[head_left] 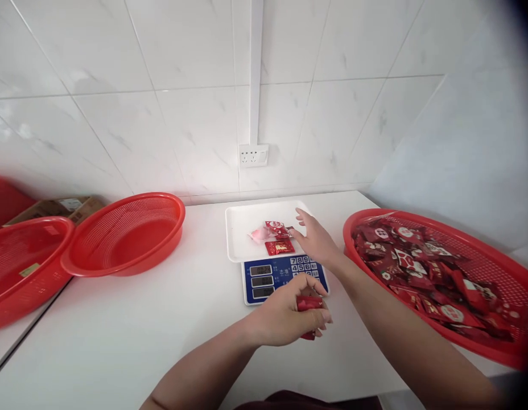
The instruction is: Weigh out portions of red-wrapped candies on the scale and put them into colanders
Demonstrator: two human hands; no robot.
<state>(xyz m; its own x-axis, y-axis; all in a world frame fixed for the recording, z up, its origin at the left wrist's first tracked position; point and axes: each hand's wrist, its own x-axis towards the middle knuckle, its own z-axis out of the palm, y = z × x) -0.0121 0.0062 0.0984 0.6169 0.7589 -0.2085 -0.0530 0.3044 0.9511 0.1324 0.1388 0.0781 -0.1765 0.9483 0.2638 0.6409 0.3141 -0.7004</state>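
My left hand [285, 313] is closed around red snack packets [309, 303], held low in front of the scale. How many packets are in it I cannot tell. My right hand [317, 239] reaches over the right side of the white weighing tray [238, 228], fingers apart, its thumb side close to the packets there. On the tray lie a red packet with gold print [280, 246], a red and white packet [276, 228] and a pale pink packet [259, 234]. Below the tray shows the scale's blue panel [285, 271], partly covered by my left hand.
To the right, a large red basket [348, 230] holds several red packets [411, 265]. At the left stand a round red basket [127, 247] and another red basket [29, 279] with a small yellowish piece inside. Behind them is a cardboard box [87, 209]. A socket [253, 155] sits on the tiled wall.
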